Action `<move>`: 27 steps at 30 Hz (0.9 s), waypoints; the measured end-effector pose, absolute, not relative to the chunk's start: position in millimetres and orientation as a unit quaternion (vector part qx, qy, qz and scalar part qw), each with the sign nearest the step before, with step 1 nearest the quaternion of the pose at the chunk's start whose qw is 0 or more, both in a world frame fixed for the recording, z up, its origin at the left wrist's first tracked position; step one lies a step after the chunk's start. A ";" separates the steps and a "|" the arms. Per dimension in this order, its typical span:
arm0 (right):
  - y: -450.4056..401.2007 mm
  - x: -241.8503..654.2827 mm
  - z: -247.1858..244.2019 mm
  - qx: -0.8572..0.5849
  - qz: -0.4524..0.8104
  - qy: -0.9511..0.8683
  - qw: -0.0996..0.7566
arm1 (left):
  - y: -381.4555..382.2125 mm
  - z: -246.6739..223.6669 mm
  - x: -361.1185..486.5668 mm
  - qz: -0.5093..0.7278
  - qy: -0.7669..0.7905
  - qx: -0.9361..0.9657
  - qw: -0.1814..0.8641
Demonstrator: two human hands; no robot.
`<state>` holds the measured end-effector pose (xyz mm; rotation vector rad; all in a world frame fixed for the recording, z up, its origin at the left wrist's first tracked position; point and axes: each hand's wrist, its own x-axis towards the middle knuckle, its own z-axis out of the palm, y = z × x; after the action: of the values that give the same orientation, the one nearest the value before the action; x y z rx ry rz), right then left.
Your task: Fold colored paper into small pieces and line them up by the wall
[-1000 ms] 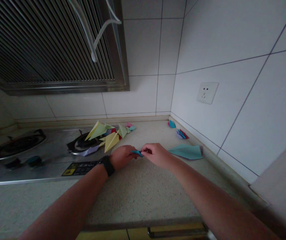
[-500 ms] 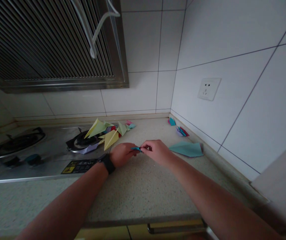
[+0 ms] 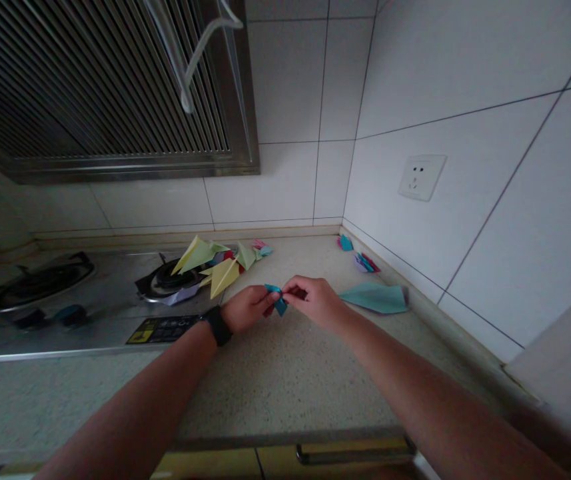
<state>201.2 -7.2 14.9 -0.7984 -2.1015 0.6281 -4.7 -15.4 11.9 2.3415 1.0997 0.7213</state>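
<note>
Both hands' fingers pinched — blue piece, seemingly folded paper

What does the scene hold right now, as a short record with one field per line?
left hand: left hand, gripping the blue folded paper
right hand: right hand, fingertips at that paper's right side
left wrist: black watch
right of hands: pale teal paper, flat on the countertop
back corner: small colored folded papers, in two groups
left of hands: yellow and green folded papers, partly over the stove
right wall: socket
overhead: range hood
</note>
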 end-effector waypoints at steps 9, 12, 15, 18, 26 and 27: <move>1.1 196.7 7.7 -0.279 0.445 -0.754 0.395 | -16.8 9.7 -3.5 0.325 0.397 0.806 0.296; 1.0 194.7 7.0 -0.290 0.423 -0.762 0.395 | -15.9 8.7 -1.9 0.340 0.407 0.792 0.304; -1.0 192.2 7.6 -0.296 0.396 -0.769 0.405 | -15.3 8.9 -0.6 0.354 0.406 0.779 0.321; -2.9 191.0 7.9 -0.297 0.379 -0.773 0.413 | -15.3 9.6 -0.2 0.363 0.404 0.762 0.353; -6.3 192.1 9.5 -0.289 0.318 -0.804 0.411 | -12.0 4.4 -1.6 0.359 0.376 0.727 0.450; -7.0 192.2 10.6 -0.285 0.306 -0.809 0.414 | -11.8 4.1 -1.8 0.354 0.376 0.726 0.454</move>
<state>192.2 -7.0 10.6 -0.7162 -2.0329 0.7688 -1.8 -11.8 4.1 1.7918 0.9269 0.8743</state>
